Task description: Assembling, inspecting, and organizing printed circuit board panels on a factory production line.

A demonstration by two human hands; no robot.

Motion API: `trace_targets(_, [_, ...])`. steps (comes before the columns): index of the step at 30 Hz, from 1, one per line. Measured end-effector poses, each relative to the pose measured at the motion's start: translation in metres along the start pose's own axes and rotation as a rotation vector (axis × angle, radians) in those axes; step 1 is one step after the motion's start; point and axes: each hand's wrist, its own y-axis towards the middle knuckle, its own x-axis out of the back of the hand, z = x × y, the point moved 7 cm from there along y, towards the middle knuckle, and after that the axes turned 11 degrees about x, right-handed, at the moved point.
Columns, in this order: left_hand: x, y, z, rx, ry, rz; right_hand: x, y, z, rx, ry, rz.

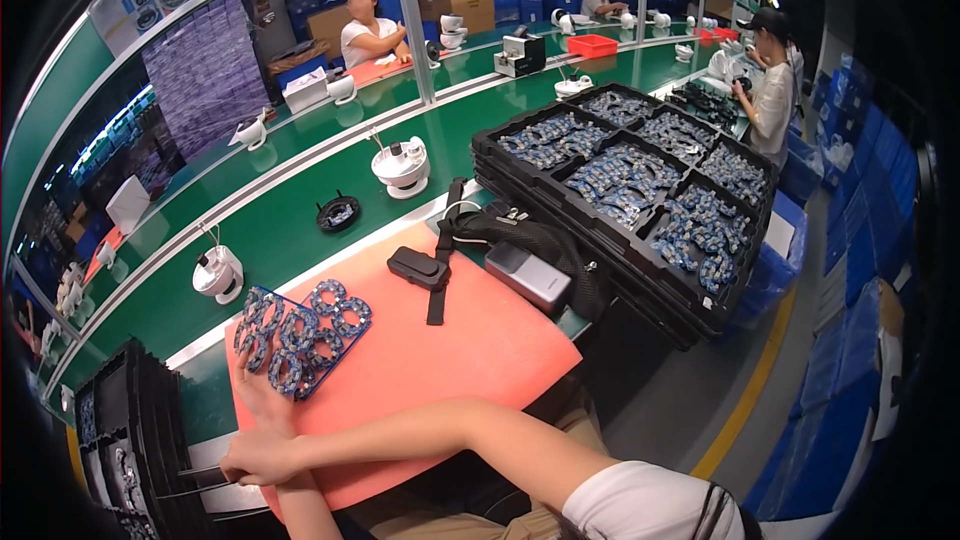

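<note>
The orange mat [430, 360] on the green worktop [300, 230] serves as the landmark. Off its left edge stands a stack of black trays [130, 420], upright ridges showing. At the mat's lower left corner the right hand [258, 457] lies, its forearm crossing over from the right; the fingers point toward the black trays and touch a pale flat strip there, but I cannot tell whether the grip is closed on anything. Just above it, the left hand [265, 395] reaches up along the mat's left edge, its fingers closed on the lower edge of a blue panel of ring-shaped circuit boards [300, 335], which lies tilted across the mat's upper left corner. Beyond that corner, on the green belt, stands a white dome camera [217, 275]. Farther along the belt sits a small black round part [338, 212], and past it a second white dome camera [401, 167]. On the mat's upper edge lies a black flat device [418, 267] with a strap, and just right of it a grey box [528, 276] beside a black bag. Right of the mat stands a big black compartment tray [640, 230] full of blue ring boards.
</note>
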Motion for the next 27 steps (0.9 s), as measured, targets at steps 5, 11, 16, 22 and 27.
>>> trace_targets(5, [0.002, 0.007, -0.005, -0.052, -0.003, 0.079, -0.006, 0.001, 0.009, -0.157, 0.624, -0.156])
trace_targets(11, [-0.031, -0.01, -0.01, -0.095, -0.171, 0.063, 0.055, -0.054, 0.092, 0.043, 0.5, -0.288])
trace_targets(16, [-0.04, -0.02, -0.009, -0.071, -0.195, 0.108, 0.062, -0.199, 0.111, -0.504, 0.861, 0.08])
trace_targets(22, [-0.037, -0.025, -0.009, -0.039, -0.15, 0.175, 0.052, -0.357, 0.105, -1.16, 0.845, 0.097])
trace_targets(27, [-0.039, -0.025, -0.007, -0.038, -0.15, 0.046, 0.057, -0.421, 0.06, -1.154, -0.014, -0.033])
